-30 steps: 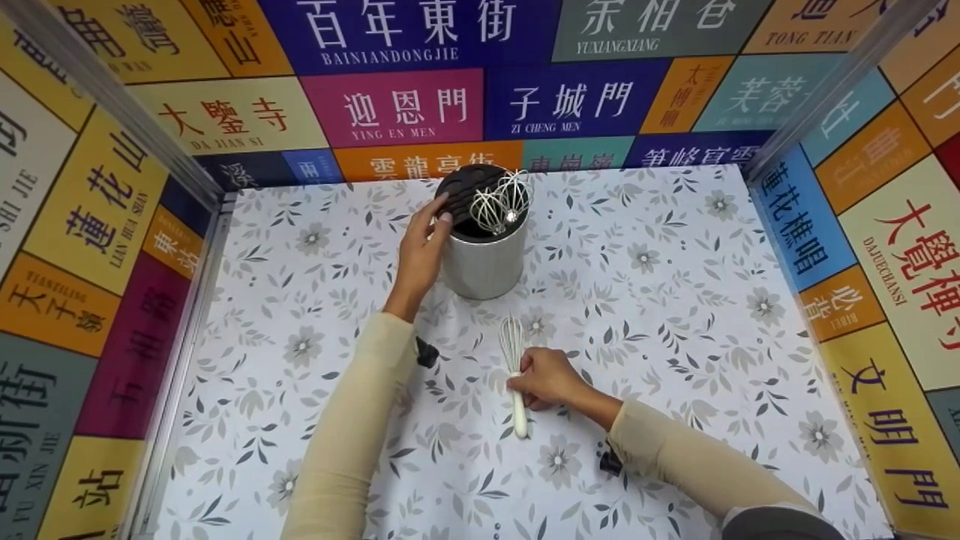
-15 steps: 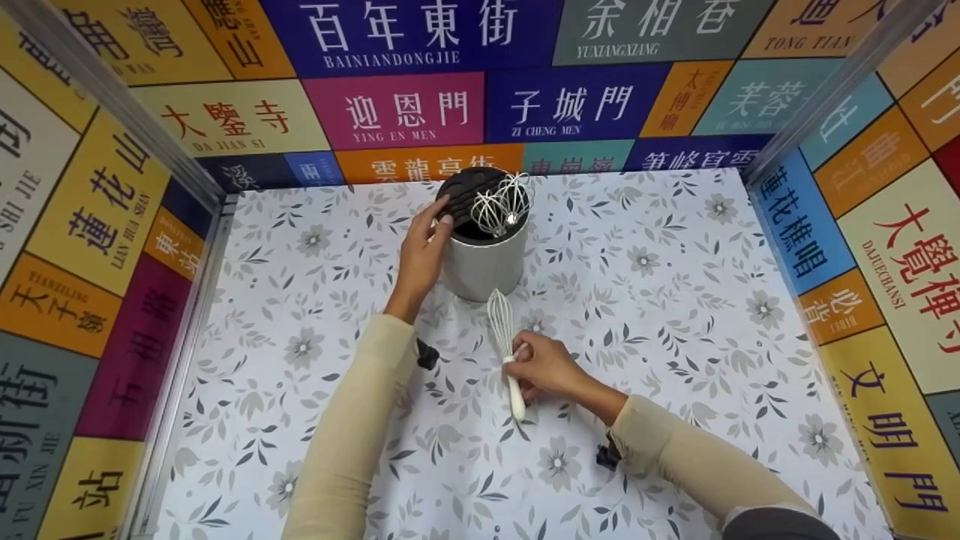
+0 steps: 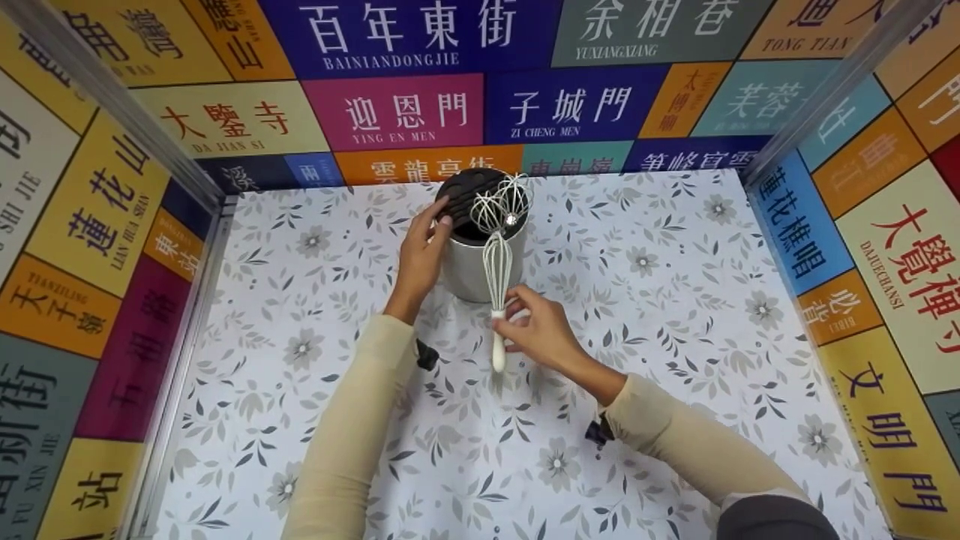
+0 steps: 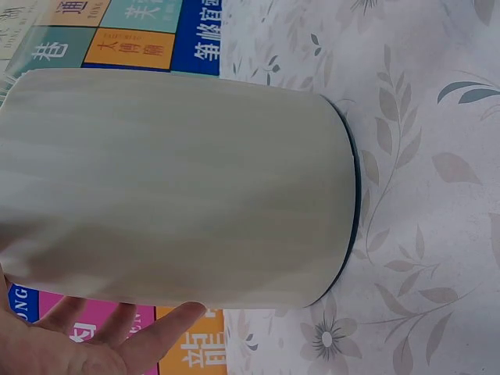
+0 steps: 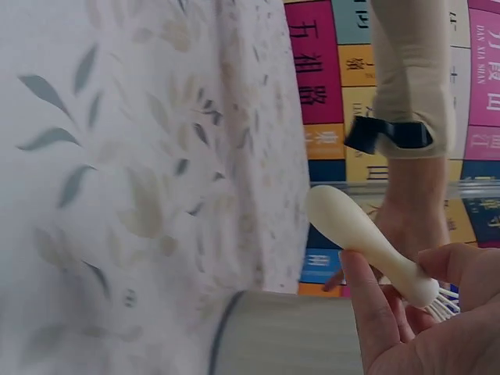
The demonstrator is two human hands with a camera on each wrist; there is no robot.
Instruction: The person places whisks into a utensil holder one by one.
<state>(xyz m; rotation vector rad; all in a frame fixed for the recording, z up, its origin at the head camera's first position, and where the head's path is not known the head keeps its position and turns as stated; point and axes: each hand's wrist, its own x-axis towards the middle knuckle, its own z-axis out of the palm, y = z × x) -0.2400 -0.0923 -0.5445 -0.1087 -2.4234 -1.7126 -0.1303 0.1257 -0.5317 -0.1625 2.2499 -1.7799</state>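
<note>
A grey utensil holder (image 3: 469, 274) with a black slotted top (image 3: 466, 192) stands upright at the back. Two whisks rise from it, their wire heads (image 3: 490, 211) upward. My left hand (image 3: 422, 251) touches its left side and rim; in the left wrist view the fingers (image 4: 160, 337) lie nearly straight along the wall. My right hand (image 3: 544, 330) pinches a white-handled whisk (image 3: 498, 271) between thumb and fingers near the handle's top. Its wire head points up and overlaps the holder's front. The pale handle (image 5: 351, 223) hangs below the fingers.
The table (image 3: 645, 450) has a white cloth with grey flowers and leaves. Colourful sign panels (image 3: 409, 109) wall the back and both sides, with clear corner strips. A dark band (image 5: 388, 133) is strapped on the left wrist.
My right hand has raised the whisk from near the cloth and carried it toward the holder, turning it more upright. The left hand has stayed at the holder's rim.
</note>
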